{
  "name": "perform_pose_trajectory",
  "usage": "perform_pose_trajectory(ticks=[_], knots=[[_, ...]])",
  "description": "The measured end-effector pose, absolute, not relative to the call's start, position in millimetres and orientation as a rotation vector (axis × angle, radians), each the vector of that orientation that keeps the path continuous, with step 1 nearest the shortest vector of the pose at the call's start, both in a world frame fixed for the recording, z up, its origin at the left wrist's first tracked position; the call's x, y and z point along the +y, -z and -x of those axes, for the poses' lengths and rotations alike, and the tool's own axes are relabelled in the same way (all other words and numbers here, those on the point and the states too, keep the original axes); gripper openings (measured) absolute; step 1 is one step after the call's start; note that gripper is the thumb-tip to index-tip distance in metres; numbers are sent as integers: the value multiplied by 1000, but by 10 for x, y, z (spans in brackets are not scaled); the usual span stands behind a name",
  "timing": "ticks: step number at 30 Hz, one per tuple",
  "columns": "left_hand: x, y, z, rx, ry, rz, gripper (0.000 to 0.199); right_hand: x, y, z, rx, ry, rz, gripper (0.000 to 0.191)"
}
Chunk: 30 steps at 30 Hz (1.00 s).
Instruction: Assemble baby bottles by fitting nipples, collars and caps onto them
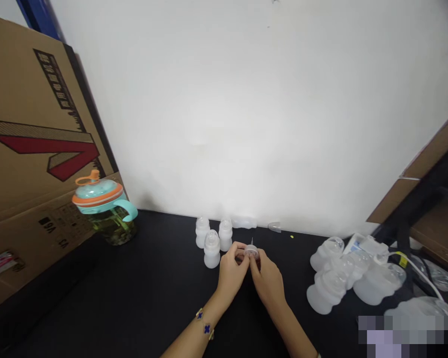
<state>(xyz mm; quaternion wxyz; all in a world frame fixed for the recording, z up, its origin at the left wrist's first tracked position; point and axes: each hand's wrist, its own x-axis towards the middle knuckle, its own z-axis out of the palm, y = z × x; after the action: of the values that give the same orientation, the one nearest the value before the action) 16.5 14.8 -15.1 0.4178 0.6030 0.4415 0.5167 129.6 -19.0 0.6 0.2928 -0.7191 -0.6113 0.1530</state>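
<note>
Left fingers (243, 267) and right fingers (254, 267) hold small translucent piece (251, 249); three white bottles (212, 254) nearby.

It looks like a workshop: black worktop (153, 293) beneath the fingers (237, 245), bottles (212, 254) grouped on both sides, large carton (18, 89) far left.

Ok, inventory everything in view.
Table: one, black, below
Wall: one, white, behind
Cardboard box: one, brown, left
Post: one, blue, top left
Jug: one, clear, turquoise, orange, left
Standing bottles: three, whitish, centre
Pale piece: one, white, by wall
Clear piece: one, colourless, by wall
Speck: one, yellowish, table
Bottle cluster: several, whitish, right
Cable: one, white, right
Plastic wrap: count unclear, clear, right
Frame: one, black, right
Other cardboard: count unclear, brown, right
Round part: one, whitish, centre
Bracelet: one, gold, blue, left wrist
Left hand: one, bare, holding part
Right hand: one, bare, holding part
</note>
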Motion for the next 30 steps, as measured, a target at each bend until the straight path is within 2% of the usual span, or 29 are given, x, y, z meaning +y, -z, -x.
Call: perform_pose_trajectory(ticks=[30], knots=[[181, 172, -148, 1051, -1305, -1426, 7, -187, -2, -1271, -1649, -382, 1910, 22]])
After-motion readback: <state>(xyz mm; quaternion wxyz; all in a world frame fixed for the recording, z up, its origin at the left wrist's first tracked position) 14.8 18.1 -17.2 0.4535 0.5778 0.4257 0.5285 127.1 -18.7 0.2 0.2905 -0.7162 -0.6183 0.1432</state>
